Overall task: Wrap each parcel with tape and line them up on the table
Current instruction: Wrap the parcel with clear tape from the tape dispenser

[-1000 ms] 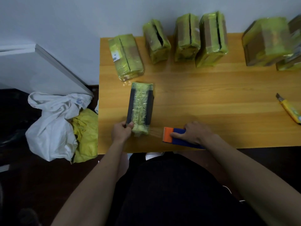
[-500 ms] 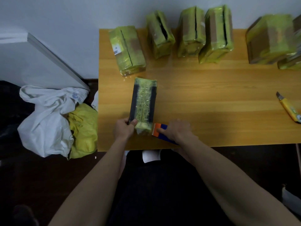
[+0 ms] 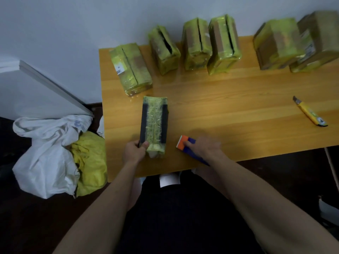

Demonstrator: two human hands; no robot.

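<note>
Six parcels wrapped in yellow-green tape stand in a row along the far edge of the worktop (image 3: 229, 110), in the upper part of the frame. From the left they are a long parcel with a white label (image 3: 130, 68), three narrower ones standing close together (image 3: 197, 44), and two larger boxes (image 3: 277, 45) at the upper right, which touch each other. These seem finished and already lined up, though the row is not quite straight.

A seventh one, the dark parcel (image 3: 154, 123), lies alone in the lower middle of the frame, well in front of the row. Only a strip of yellow-green tape runs along its top, and dark sides still show, so I judge that its wrapping is not complete. The left hand (image 3: 134, 153) holds its near left corner, thumb on top and fingers curled round the edge. The right hand (image 3: 202, 148) lies on a blue and orange tool (image 3: 185, 144), probably a scraper for smoothing tape, and its fingers seem to press on it; motion blur hides the exact grip. What remains is to finish this parcel and move it into the row.

The worktop is orange-brown wood, standing against a pale wall. A yellow utility knife (image 3: 310, 114) lies at the right. On the dark floor at the lower left are a white sack (image 3: 45, 153) and a yellow bag (image 3: 89, 162).
</note>
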